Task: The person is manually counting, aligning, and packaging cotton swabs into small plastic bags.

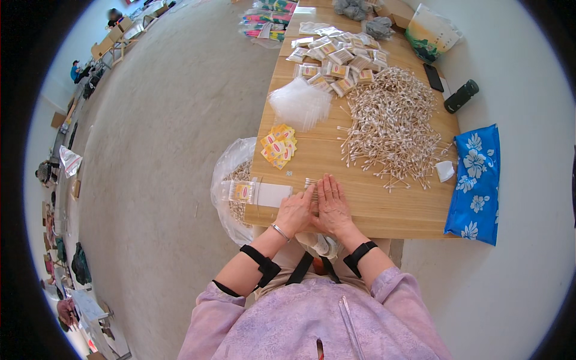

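Observation:
A small row of cotton swabs (311,182) lies between my hands near the table's front edge, with its tips showing. My left hand (294,213) has its fingers bent together against the left side of the row. Along the other side, my right hand (333,207) lies flat with its fingers stretched out. Left of my hands, a white block (275,195) sits next to a filled swab packet (242,191) at the table's edge. A big heap of loose cotton swabs (393,120) spreads beyond my right hand.
Yellow cards (278,146), clear plastic bags (302,103) and a pile of filled packets (339,57) lie on the wooden table (384,210). A dark bottle (461,96), phone (433,78) and blue floral pouch (475,186) line the right. A bag of swabs (219,195) stands left.

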